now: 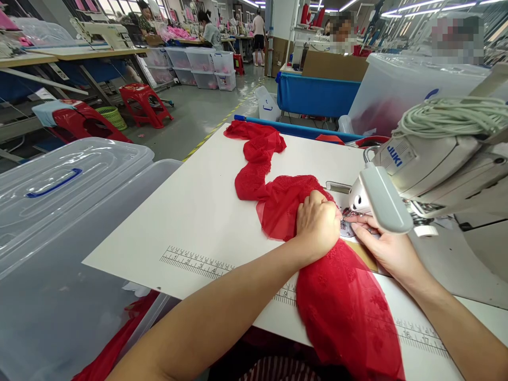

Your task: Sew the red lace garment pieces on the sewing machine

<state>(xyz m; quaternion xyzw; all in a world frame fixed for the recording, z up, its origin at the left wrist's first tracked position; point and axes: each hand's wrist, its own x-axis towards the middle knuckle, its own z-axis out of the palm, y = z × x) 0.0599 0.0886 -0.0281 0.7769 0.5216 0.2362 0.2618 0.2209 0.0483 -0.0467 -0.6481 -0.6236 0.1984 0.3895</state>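
Observation:
Red lace fabric runs in a loose strip across the white sewing table and hangs over its front edge. My left hand is closed on this fabric, just left of the needle area of a JUKI sewing machine. On the other side of the needle is my right hand, its thumb and fingertips drawn together beside the presser foot. Whatever lies between those fingertips is too small to make out. A grey lamp-like part of the machine partly covers that hand.
Printed rulers mark the table's front edge. A clear lidded bin stands close on the left, with red fabric beside it. Coiled pale cord rests on the machine. Red stools and stacked bins stand further off; other people are in the background.

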